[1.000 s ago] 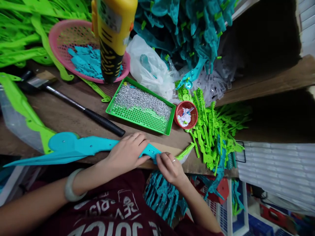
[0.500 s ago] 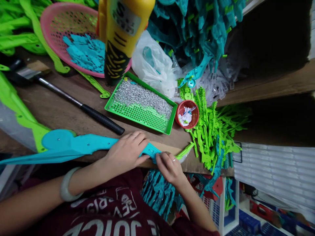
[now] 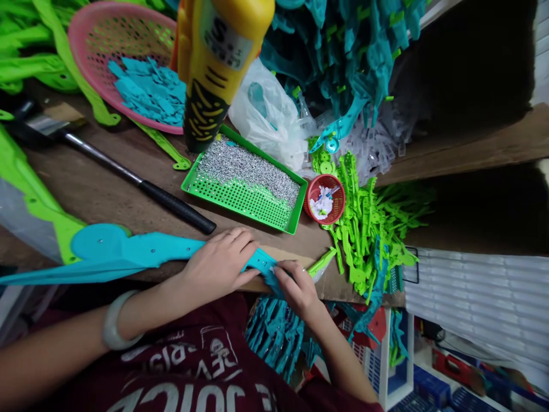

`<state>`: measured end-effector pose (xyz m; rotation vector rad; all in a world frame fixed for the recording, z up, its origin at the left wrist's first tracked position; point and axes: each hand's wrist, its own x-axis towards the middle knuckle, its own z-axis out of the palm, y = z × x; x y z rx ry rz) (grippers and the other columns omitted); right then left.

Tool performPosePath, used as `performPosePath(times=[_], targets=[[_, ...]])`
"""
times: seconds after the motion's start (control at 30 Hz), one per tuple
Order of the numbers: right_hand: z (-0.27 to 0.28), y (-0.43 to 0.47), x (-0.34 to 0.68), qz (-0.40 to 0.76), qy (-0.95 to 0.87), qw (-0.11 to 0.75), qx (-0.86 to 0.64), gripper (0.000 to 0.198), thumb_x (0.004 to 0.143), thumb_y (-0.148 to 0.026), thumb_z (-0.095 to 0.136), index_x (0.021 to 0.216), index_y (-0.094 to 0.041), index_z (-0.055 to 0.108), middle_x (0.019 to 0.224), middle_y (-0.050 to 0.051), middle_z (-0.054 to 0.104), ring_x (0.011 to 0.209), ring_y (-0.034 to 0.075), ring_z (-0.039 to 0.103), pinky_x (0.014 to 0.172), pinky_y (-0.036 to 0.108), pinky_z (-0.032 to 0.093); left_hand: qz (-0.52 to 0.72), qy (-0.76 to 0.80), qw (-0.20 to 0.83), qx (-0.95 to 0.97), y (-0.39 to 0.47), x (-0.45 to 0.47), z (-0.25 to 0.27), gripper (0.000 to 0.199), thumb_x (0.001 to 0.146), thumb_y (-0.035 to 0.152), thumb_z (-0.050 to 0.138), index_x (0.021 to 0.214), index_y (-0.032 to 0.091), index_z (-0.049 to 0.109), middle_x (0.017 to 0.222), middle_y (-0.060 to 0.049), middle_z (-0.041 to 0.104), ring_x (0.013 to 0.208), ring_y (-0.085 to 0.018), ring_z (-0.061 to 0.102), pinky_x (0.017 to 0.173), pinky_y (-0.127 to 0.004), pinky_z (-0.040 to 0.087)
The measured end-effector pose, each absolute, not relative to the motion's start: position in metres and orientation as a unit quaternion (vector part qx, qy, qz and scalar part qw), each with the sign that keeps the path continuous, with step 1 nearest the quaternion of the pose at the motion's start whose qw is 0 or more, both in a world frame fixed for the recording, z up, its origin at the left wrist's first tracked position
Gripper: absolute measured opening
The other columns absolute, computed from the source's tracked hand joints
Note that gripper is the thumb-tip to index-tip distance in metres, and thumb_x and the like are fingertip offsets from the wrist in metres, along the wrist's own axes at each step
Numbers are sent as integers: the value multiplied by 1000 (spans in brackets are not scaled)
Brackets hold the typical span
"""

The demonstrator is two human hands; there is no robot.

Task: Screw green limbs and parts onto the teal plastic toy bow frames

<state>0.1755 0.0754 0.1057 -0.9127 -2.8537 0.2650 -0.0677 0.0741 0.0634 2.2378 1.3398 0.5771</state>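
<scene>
A long blue plastic part [image 3: 141, 250] with a rounded disc and small screw holes lies along the front edge of the bench. My left hand [image 3: 225, 257] is closed over its narrower section, thumb on the near side. At the part's right end, my right hand [image 3: 297, 286] has its fingers pinched on the tip, beside several small holes. Whether those fingers also hold something small is hidden. Just beyond my hands stands a green perforated tray [image 3: 240, 209] with many small silver screws.
A hammer [image 3: 171, 203] lies left of the tray. A yellow-and-black power screwdriver [image 3: 214, 74] hangs above it. Around them are a pink basket [image 3: 92, 54] of blue pieces, a small red basket [image 3: 338, 214], a plastic bag [image 3: 274, 126] and piled green parts [image 3: 364, 229].
My right hand has shifted slightly at the part's end, and its fingers lie flatter there. My left hand and the blue part are nearly unmoved. The view has shifted a little.
</scene>
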Motion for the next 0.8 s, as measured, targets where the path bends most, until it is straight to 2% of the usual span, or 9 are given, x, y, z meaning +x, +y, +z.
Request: performPosePath(times=[0.07,0.27,0.33,0.43,0.5,0.63,0.7,0.8], targets=[[103,74,179,105,-938,89,-318,30,98,-10,48,126,-11,58,105,16,65,96,21,60,79,33,56,210,486,236,815,74,-67,63,36,92,40,61,117,15,60,116,-13,64,114,-31,56,91,-43,49],[101,84,165,130,-948,65,-285,28,99,-10,45,122,-10,60,105,16,67,94,22,60,81,37,56,189,488,237,819,79,-70,67,35,93,41,60,116,14,61,115,-14,64,112,-31,57,91,-44,49],[102,89,161,167,-934,76,-307,25,99,-11,47,119,-12,62,102,14,67,92,21,61,80,36,56,197,456,232,836,77,-77,69,46,90,48,63,123,15,59,124,-16,62,120,-32,55,99,-46,46],[110,84,166,209,-895,130,-373,24,96,-10,53,118,-16,61,103,11,66,95,19,63,82,33,57,198,404,192,872,66,-90,69,71,80,52,74,137,16,50,148,-19,47,139,-36,41,112,-51,36],[118,68,176,179,-877,174,-411,25,93,-13,60,118,-16,60,104,11,65,97,20,64,82,34,57,186,395,155,886,56,-99,63,72,81,47,76,139,15,49,154,-20,42,143,-38,36,112,-53,35],[130,26,187,42,-898,117,-422,24,90,-24,67,112,-15,64,104,15,67,97,26,63,81,42,56,215,355,113,903,50,-108,53,50,92,43,61,134,15,56,149,-20,49,138,-38,45,108,-52,40],[134,16,184,-11,-894,101,-436,23,92,-21,63,113,-14,65,107,17,68,101,28,62,84,45,55,245,342,126,898,60,-110,60,48,94,48,55,128,14,61,144,-20,54,133,-37,51,106,-51,43],[144,25,181,-35,-875,140,-463,24,94,-17,59,116,-15,65,110,16,67,106,27,59,89,45,53,228,359,200,883,88,-110,88,53,93,59,49,119,17,66,126,-15,68,114,-32,64,97,-43,49]])
